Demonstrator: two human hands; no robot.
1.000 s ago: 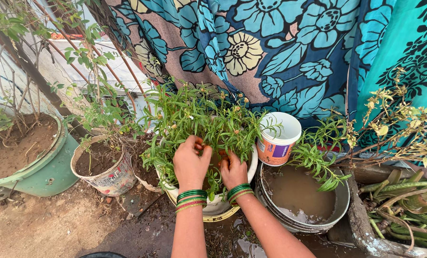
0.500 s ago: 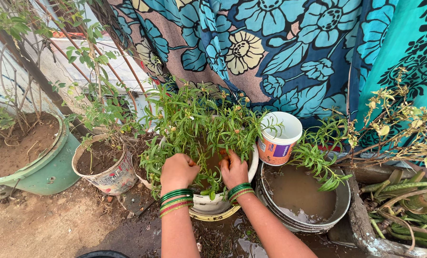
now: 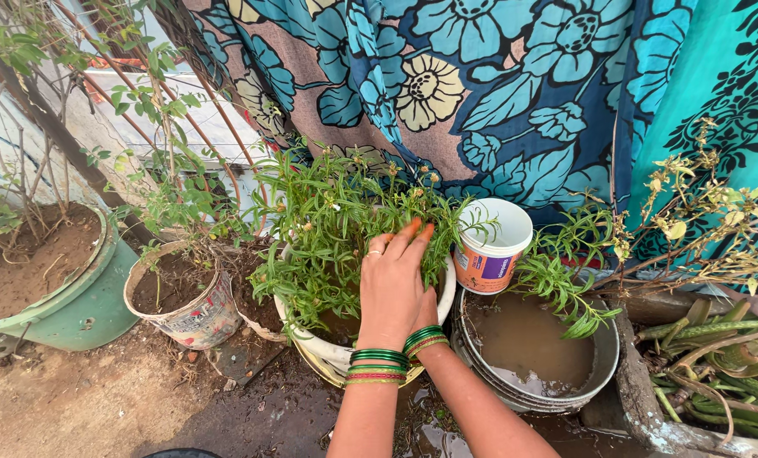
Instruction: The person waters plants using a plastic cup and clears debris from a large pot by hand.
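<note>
Green needle-leaf plant (image 3: 337, 220) in white pot (image 3: 328, 348): left hand (image 3: 392, 284) flat, fingers together, over right hand (image 3: 426, 309), mostly hidden. Stems look soft, snap-prone; grip pot rim.

views: 1 | head camera, looks down and forward | close over white pot (image 3: 345, 349) | nothing shared

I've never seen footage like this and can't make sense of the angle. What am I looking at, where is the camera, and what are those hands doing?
The camera sits on a person's head and looks down, so both arms reaching in from the bottom edge belong to that person. The left hand lies flat, fingers spread, over the leafy green plant in a white pot; the right hand is mostly hidden beneath it. Neither clearly holds anything. Nearby on the wet ground are a small tub, a basin of muddy water and a green pot of soil. Flowered cloth hangs behind.
</note>
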